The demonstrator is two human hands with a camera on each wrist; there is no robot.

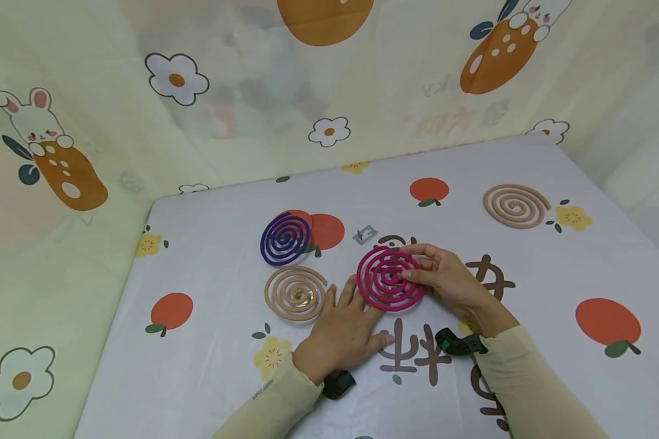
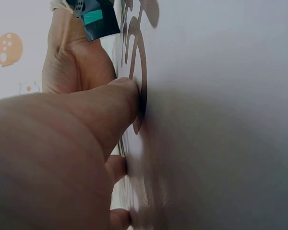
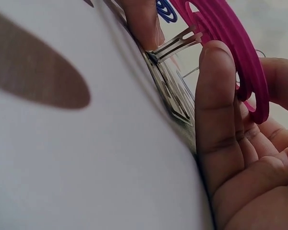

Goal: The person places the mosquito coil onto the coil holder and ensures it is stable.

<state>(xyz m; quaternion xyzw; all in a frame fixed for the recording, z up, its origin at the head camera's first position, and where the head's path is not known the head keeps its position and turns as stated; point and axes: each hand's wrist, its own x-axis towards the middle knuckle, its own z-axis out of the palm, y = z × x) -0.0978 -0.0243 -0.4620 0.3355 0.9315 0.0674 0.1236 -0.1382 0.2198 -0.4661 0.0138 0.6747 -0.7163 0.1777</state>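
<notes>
right hand (image 1: 453,280): grip pinching magenta spiral coil (image 1: 388,280) by its right side, over thin silver metal stand (image 3: 169,88), centre near prong tips | left hand (image 1: 343,335): fingers spread on white printed tabletop (image 1: 208,378), probably bracing stand against coil's push

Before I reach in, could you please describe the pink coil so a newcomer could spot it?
On the pale table, find the right hand. Its fingers hold the pink coil, the only one of that colour among four coils.
</notes>
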